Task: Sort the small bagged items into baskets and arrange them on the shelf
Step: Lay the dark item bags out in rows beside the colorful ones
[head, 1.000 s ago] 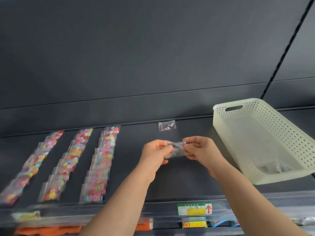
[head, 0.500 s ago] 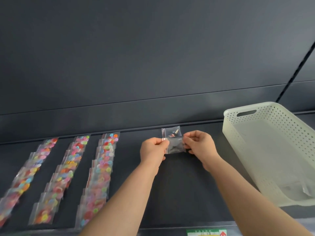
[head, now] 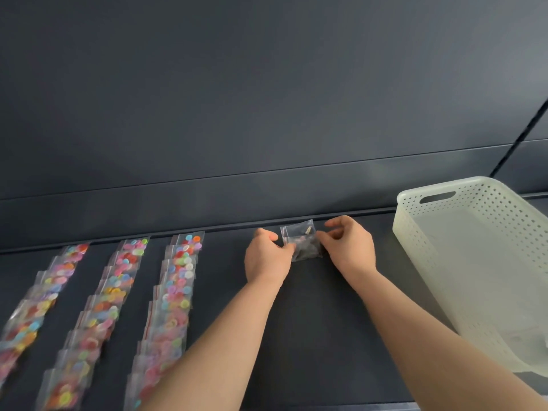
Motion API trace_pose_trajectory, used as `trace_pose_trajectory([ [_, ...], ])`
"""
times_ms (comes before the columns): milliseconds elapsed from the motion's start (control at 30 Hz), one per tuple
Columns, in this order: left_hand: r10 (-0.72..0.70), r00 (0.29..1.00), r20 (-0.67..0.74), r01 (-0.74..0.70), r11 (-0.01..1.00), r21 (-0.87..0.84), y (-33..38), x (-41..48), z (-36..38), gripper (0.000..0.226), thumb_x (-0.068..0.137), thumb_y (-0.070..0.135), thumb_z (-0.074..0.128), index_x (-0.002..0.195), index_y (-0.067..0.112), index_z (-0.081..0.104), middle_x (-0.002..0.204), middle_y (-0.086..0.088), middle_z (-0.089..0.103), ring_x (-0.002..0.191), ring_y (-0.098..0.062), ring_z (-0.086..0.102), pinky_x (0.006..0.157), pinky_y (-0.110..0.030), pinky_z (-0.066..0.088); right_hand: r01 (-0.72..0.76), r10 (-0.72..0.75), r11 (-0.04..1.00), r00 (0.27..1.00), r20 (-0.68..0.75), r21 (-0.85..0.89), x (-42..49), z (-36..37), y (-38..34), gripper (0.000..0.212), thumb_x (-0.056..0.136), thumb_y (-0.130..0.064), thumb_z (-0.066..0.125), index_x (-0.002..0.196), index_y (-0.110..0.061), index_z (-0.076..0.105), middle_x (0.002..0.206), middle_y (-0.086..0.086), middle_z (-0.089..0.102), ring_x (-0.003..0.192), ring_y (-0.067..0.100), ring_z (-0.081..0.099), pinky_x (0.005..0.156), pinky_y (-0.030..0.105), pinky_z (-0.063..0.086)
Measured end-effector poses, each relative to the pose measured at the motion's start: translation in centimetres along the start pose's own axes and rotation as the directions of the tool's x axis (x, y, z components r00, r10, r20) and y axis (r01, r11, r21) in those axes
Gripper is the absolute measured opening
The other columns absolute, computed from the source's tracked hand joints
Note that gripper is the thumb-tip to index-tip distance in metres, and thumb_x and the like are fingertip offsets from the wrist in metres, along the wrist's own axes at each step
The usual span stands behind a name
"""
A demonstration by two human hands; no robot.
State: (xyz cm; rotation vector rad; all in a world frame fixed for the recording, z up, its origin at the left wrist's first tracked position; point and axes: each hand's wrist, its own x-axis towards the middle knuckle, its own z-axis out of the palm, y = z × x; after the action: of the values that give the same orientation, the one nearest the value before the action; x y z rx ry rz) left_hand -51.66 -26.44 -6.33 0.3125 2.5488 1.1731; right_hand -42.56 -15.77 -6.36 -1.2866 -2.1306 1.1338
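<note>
Presently: three full rows of button bags (head: 178,280) on the left half of the shelf (head: 311,321); fourth row started at back edge, first bag (head: 299,229) down, second bag (head: 305,249) overlapping it, pinched at both sides by left hand (head: 267,259) and right hand (head: 350,247); basket (head: 415,223), right edge, seemingly nearly emptied

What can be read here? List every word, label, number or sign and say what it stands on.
No readable text in this view.
Button bags: coloured buttons only, no print visible.
Small bag pinched between left hand and right hand: no label visible.
Basket: plain, no marking.
Shelf: no tag in view.
</note>
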Motion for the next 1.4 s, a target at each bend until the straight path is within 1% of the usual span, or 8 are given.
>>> trace_pose_trajectory([
  [200, 0.122, 0.991, 0.062, -0.119, 0.992, -0.048, 2.0, -1.8, -0.2, 0.013, 0.084, 0.028, 0.069, 0.091, 0.028, 0.059, 0.086, 0.012, 0.064, 0.091, -0.019, 0.065, 0.081, -0.036, 0.055, 0.225, -0.254, 0.925, 0.966, -0.056, -0.305, -1.0, -4.5, -0.2, 0.015, 0.088, -0.023, 0.058, 0.100, -0.027, 0.066, 0.096, -0.008, 0.064, 0.094, 0.017, 0.061, 0.072, 0.028, 0.045],
  [367, 0.254, 0.935, 0.248, -0.232, 0.966, -0.115, 5.8, -5.3, 2.0, 0.008, 0.085, 0.028, 0.070, 0.090, 0.028, 0.062, 0.084, 0.012, 0.063, 0.079, -0.012, 0.063, 0.068, -0.027, 0.053, 0.242, -0.352, 0.839, 0.925, -0.146, -0.487, -2.8, -10.4, 0.9, 0.017, 0.092, -0.024, 0.053, 0.103, -0.029, 0.066, 0.101, -0.007, 0.062, 0.102, 0.018, 0.054, 0.065, 0.031, 0.044],
  [600, 0.389, 0.852, 0.349, -0.365, 0.921, -0.135, 9.8, -10.6, 6.9, 0.025, 0.085, 0.036, 0.069, 0.104, 0.028, 0.054, 0.089, 0.011, 0.064, 0.089, -0.015, 0.064, 0.079, -0.035, 0.053, 0.076, -0.231, 0.829, 0.948, -0.217, -0.553, -3.9, -18.0, 6.0, 0.023, 0.094, -0.021, 0.048, 0.100, -0.032, 0.067, 0.099, -0.010, 0.066, 0.092, 0.016, 0.060, 0.069, 0.032, 0.051],
  [833, 0.411, 0.843, 0.346, -0.412, 0.908, -0.076, 10.7, -12.3, 8.5, 0.032, 0.087, 0.030, 0.069, 0.114, 0.025, 0.052, 0.087, 0.012, 0.063, 0.094, -0.016, 0.062, 0.088, -0.041, 0.053, 0.029, -0.028, 0.805, 1.000, 0.011, -0.592, -4.2, -20.6, 9.4, 0.019, 0.093, -0.031, 0.050, 0.093, -0.028, 0.069, 0.093, -0.010, 0.068, 0.083, 0.014, 0.063, 0.074, 0.034, 0.057],
  [967, 0.395, 0.858, 0.329, -0.401, 0.914, -0.053, 11.0, -12.4, 8.5, 0.036, 0.086, 0.030, 0.070, 0.117, 0.024, 0.052, 0.090, 0.011, 0.063, 0.097, -0.016, 0.062, 0.089, -0.041, 0.052, 0.047, -0.023, 0.820, 0.999, 0.049, -0.570, -4.6, -20.9, 9.5, 0.014, 0.091, -0.029, 0.054, 0.086, -0.036, 0.065, 0.093, -0.014, 0.064, 0.087, 0.013, 0.062, 0.077, 0.033, 0.055],
  [1100, 0.384, 0.864, 0.326, -0.389, 0.920, -0.053, 11.0, -12.6, 8.5, 0.034, 0.087, 0.031, 0.068, 0.117, 0.025, 0.051, 0.094, 0.010, 0.064, 0.096, -0.015, 0.062, 0.088, -0.040, 0.052, 0.050, -0.084, 0.906, 0.994, -0.063, -0.420, -4.7, -21.3, 9.0, 0.013, 0.092, -0.027, 0.054, 0.082, -0.026, 0.063, 0.082, -0.012, 0.067, 0.074, 0.011, 0.063, 0.071, 0.033, 0.057],
  [1233, 0.402, 0.869, 0.290, -0.358, 0.914, -0.191, 10.6, -13.0, 7.5, 0.026, 0.090, 0.039, 0.064, 0.110, 0.025, 0.055, 0.097, 0.009, 0.066, 0.094, -0.012, 0.063, 0.086, -0.036, 0.053, 0.095, -0.087, 0.995, 0.981, -0.175, 0.035, -5.0, -21.3, 6.0, 0.010, 0.089, -0.024, 0.058, 0.082, -0.023, 0.066, 0.073, -0.009, 0.071, 0.066, 0.013, 0.066, 0.063, 0.031, 0.056],
  [1400, 0.271, 0.844, 0.463, -0.044, 0.895, -0.444, 9.6, -12.8, 4.0, 0.021, 0.094, 0.040, 0.060, 0.097, 0.020, 0.067, 0.096, 0.005, 0.070, 0.091, -0.008, 0.063, 0.079, -0.030, 0.052, 0.095, -0.067, 0.900, 0.994, -0.080, 0.424, -5.5, -18.0, 1.9, 0.011, 0.091, -0.016, 0.059, 0.082, -0.010, 0.064, 0.075, 0.008, 0.072, 0.073, 0.018, 0.069, 0.064, 0.028, 0.058],
])
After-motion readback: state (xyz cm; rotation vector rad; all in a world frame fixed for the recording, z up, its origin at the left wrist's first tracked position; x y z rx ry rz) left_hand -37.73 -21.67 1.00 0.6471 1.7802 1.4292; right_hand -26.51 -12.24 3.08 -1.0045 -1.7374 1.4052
